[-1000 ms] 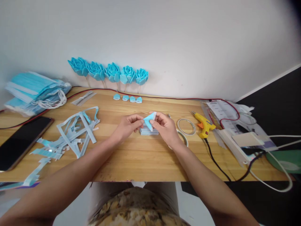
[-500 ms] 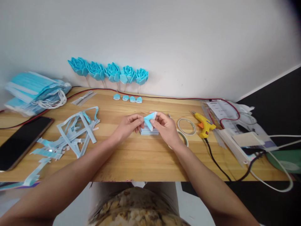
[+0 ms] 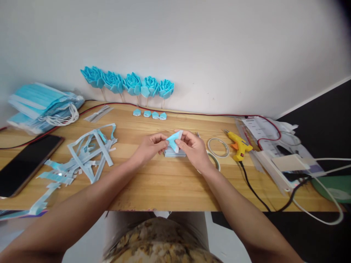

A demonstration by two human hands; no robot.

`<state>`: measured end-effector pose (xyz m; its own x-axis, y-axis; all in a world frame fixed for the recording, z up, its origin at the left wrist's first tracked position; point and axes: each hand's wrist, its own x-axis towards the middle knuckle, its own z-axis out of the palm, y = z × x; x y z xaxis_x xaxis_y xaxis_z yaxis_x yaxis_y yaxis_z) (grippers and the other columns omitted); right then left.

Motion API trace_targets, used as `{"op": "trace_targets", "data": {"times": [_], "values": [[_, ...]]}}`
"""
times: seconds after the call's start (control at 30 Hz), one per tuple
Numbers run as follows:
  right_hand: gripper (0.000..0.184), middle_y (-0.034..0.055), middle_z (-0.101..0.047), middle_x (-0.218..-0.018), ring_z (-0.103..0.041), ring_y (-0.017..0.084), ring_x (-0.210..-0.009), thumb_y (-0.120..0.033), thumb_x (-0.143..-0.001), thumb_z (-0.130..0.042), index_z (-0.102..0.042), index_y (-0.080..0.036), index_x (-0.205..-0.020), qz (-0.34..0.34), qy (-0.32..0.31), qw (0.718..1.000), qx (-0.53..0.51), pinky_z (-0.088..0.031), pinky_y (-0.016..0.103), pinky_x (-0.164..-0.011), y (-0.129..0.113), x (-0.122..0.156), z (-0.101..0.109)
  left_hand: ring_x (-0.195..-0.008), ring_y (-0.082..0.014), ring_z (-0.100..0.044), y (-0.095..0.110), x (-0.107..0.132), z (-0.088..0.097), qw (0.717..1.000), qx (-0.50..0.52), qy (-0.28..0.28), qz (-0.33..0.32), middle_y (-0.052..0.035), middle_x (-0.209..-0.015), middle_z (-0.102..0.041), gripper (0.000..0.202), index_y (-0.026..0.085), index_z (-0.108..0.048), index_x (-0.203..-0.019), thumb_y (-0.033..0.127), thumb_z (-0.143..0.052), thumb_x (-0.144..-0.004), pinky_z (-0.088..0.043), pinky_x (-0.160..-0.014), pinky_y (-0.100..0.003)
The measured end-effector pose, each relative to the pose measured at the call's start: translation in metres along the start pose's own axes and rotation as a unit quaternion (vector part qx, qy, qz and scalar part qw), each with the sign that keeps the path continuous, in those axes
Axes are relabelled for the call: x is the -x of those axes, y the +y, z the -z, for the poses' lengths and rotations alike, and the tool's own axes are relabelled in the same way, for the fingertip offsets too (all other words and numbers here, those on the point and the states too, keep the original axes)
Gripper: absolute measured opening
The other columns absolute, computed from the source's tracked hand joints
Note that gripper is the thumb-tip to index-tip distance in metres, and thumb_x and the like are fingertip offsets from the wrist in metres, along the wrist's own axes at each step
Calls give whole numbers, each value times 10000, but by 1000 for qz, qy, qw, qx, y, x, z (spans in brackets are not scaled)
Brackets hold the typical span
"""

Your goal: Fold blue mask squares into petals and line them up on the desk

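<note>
Between both hands is a folded piece of blue mask fabric (image 3: 173, 141), roughly triangular with a white edge on its right side. My left hand (image 3: 151, 147) pinches its left corner between thumb and fingers. On the other side my right hand (image 3: 193, 147) grips the white-edged part, thumb in front. Just below lies a stack of pale blue fabric pieces (image 3: 174, 154), partly hidden by the hands. Beyond them, several small folded blue pieces (image 3: 147, 114) sit in a row on the wooden table (image 3: 153, 193).
Several blue fabric roses (image 3: 132, 84) on sticks lean against the wall. Bagged masks (image 3: 41, 104), a phone (image 3: 29, 164) and cut strips (image 3: 90, 153) lie left. Right are tape rolls (image 3: 218, 147), a yellow glue gun (image 3: 239, 145) with its cord, and a power strip (image 3: 274, 171).
The fabric piece's left corner has folded or turned slightly in my fingers, its crease showing less now. Both hands stay in nearly the same place; the view has shifted slightly.
</note>
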<state>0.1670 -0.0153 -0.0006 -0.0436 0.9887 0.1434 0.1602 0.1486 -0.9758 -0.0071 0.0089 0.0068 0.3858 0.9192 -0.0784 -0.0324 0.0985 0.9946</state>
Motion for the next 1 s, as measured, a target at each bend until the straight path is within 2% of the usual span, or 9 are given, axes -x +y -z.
{"op": "trace_targets", "data": {"times": [0.2, 0.37, 0.73, 1.0], "values": [[351, -7, -598, -790, -527, 115, -667, -356, -794, -663, -651, -232, -1122, -4, -5, 1000, -1, -468, 233, -593, 2, -1, 2, -512, -75, -460, 0, 0, 1, 1000, -2, -8, -2, 27, -588, -557, 160, 147, -598, -707, 297, -651, -692, -404, -527, -213], [350, -12, -592, -777, -524, 110, -666, -349, -791, -667, -651, -224, -1118, 0, 0, 1000, -3, -464, 231, -594, 0, -1, 2, -551, -91, -496, 0, 0, 3, 1000, -20, -6, -16, 3, -631, -575, 247, 151, -591, -726, 393, -611, -771, -409, -543, -218], [369, -20, -585, -769, -527, 109, -666, -324, -809, -637, -628, -239, -1168, 8, -42, 999, 3, -459, 232, -597, 3, 0, -1, -592, -101, -459, -5, 3, 1, 986, -146, -33, -76, 14, -625, -527, 312, 148, -586, -688, 427, -568, -825, -346, -562, -222], [338, 5, -623, -835, -574, 124, -705, -393, -869, -564, -638, -228, -1155, 2, -34, 999, -20, -498, 265, -654, -4, 1, 0, -567, -93, -436, -1, 3, 1, 991, -111, -33, -68, 29, -584, -497, 322, 154, -577, -650, 434, -581, -808, -338, -555, -217]]}}
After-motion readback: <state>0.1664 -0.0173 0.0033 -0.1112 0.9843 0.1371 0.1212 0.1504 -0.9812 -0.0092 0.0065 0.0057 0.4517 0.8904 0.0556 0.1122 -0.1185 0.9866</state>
